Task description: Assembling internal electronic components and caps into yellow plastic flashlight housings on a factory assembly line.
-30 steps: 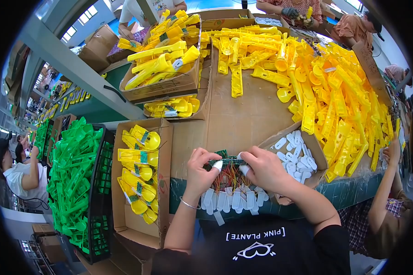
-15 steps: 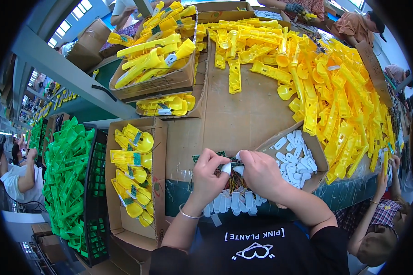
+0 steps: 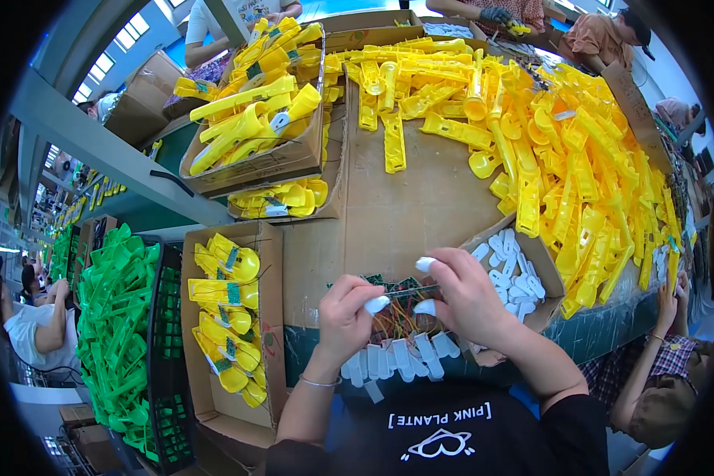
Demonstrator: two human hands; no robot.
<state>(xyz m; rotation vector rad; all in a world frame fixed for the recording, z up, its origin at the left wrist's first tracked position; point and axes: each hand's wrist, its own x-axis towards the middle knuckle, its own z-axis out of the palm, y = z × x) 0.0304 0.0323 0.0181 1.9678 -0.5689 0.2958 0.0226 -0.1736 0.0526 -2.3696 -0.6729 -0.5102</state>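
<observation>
White covers sit on fingertips of both my hands. In front of me, my left hand [image 3: 347, 309] is closed, its thumb and forefinger pinching the end of a thin green circuit board [image 3: 408, 292]. My right hand [image 3: 472, 289] is at the board's other end with thumb and forefinger spread apart; its remaining fingers are partly hidden. Under the hands lie more green circuit boards [image 3: 370, 279] and a tangle of thin coloured wires [image 3: 397, 321]. These wires run toward a row of pale white plastic pieces [image 3: 401, 357] along the table edge near my shirt.
Right of my hands, a cardboard box [image 3: 543, 266] holds white oval covers [image 3: 516, 282]. Yellow plastic casings [image 3: 579, 174] are heaped at far right. On the left stand a carton [image 3: 271, 341] of yellow casings with boards and a black crate [image 3: 166, 349] of green parts. Co-workers sit around.
My hands have moved apart from their close position over the board. The right thumb and forefinger have spread, and the view has shifted slightly.
</observation>
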